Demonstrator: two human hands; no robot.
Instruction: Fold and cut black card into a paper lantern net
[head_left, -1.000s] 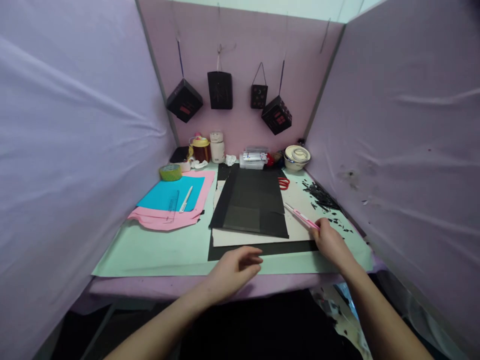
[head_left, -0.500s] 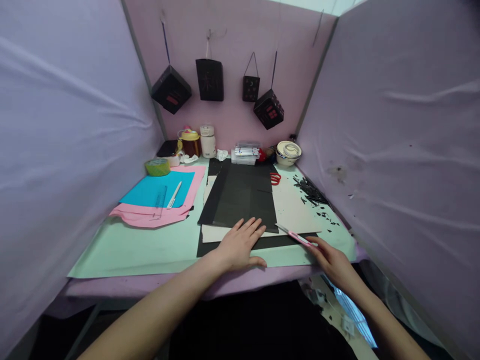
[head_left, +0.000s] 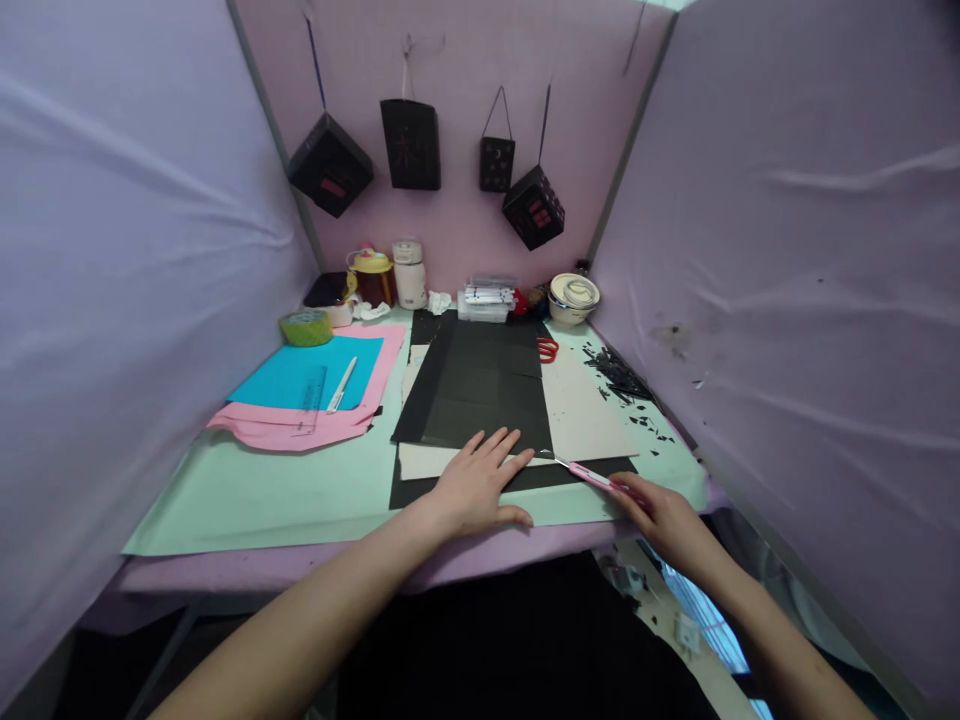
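My left hand [head_left: 484,480] lies flat with fingers spread, its fingertips on the near edge of a folded sheet of black paper [head_left: 480,390]. Beneath that sheet is a white board [head_left: 589,415], with more black paper [head_left: 420,493] under it. My right hand [head_left: 660,510] grips a pink craft knife [head_left: 590,474], low at the table's front. The blade tip points left and meets the near right corner of the black sheet. Red-handled scissors [head_left: 548,349] lie partly under the sheet's right side.
Black paper scraps [head_left: 619,372] are piled at the right. At the left, blue paper [head_left: 300,375] on pink paper bears a clear ruler [head_left: 315,395] and a white pen-like tool [head_left: 342,385]. Green tape [head_left: 306,327], a white bottle [head_left: 409,275] and a bowl [head_left: 573,297] stand behind. Black paper boxes [head_left: 411,145] hang above.
The knife tip has moved slightly down onto the black sheet's near right corner. My left hand stays pressed down. The whole view has shifted a little.
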